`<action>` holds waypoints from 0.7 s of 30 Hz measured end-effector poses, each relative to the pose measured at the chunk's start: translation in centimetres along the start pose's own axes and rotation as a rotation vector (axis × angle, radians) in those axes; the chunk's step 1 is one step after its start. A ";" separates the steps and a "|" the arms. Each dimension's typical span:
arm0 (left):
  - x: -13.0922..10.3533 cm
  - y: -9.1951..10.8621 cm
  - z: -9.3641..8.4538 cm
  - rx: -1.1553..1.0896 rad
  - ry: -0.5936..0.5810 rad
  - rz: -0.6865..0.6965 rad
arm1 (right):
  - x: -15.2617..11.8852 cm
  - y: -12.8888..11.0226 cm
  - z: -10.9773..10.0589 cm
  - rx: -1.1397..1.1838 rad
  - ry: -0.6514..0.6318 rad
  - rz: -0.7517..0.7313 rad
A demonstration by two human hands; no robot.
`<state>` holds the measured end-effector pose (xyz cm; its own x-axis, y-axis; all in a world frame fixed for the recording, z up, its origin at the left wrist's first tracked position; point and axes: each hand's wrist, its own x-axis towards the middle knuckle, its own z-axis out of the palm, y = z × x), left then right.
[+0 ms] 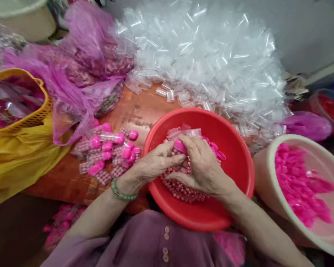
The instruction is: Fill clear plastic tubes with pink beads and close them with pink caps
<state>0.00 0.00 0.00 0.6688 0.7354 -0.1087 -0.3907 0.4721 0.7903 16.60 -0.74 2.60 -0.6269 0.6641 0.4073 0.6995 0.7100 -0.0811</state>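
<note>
the yellow basket (44,105) is cut off at the left edge; the white tub (269,167), at the right. the bag's contents (80,63) seem too blurred to tell.

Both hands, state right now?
Left hand: closed on a pink-capped tube.
Right hand: curved, fingers at the tube's cap; whether it grips can't be told.

Workshop-type rm, clear-tube pile (206,55), tubs w/ pink parts (300,185)
</note>
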 end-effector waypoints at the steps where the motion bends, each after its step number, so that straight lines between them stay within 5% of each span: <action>1: 0.1 0.1 0.1 -0.011 0.009 0.008 | 0.0 -0.1 0.1 -0.012 0.021 0.000; 13: 0.0 0.3 0.3 -0.051 -0.026 -0.006 | 0.5 -0.1 0.3 -0.137 0.159 -0.154; 17: 0.2 0.4 0.3 -0.023 0.031 0.030 | 0.9 0.6 -0.2 0.034 -0.005 -0.102; 21: -0.4 1.0 -0.5 0.182 0.217 0.233 | 1.0 3.4 -0.5 0.337 -0.214 0.049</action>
<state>-0.95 0.37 0.54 0.4179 0.9082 -0.0231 -0.3847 0.1999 0.9012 18.52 2.21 3.23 -0.6778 0.7077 0.1994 0.6011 0.6895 -0.4041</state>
